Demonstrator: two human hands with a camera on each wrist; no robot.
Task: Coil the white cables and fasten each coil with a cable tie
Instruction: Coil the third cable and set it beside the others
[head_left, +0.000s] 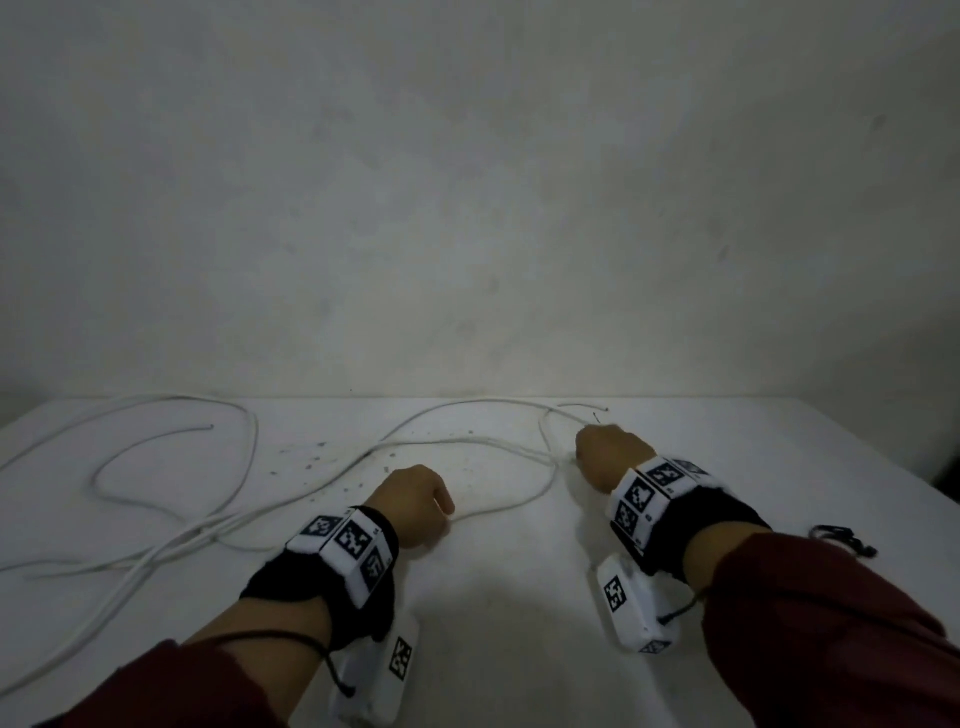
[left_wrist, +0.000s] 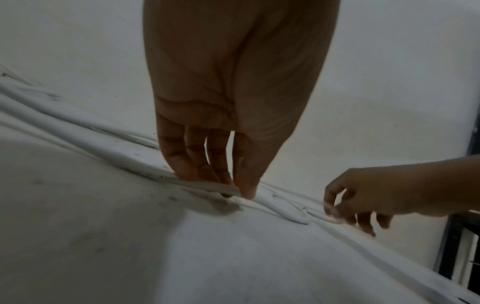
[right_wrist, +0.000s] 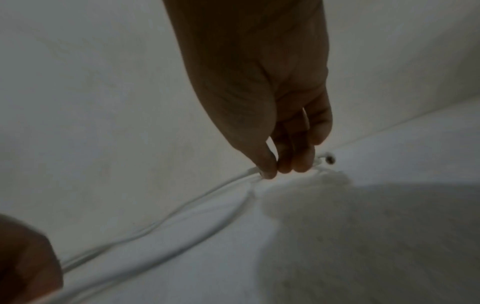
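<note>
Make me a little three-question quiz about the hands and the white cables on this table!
1. True or false: the white cables are already coiled and tied.
2. What does the right hand pinch? A) a cable near its end B) a black tie C) nothing
3. Fill in: the left hand holds a cable down against the ____.

Key: 1 false, they lie in loose loops. 2 A. 3 table.

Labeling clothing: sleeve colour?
Dark red sleeve, clearest in the head view.
</note>
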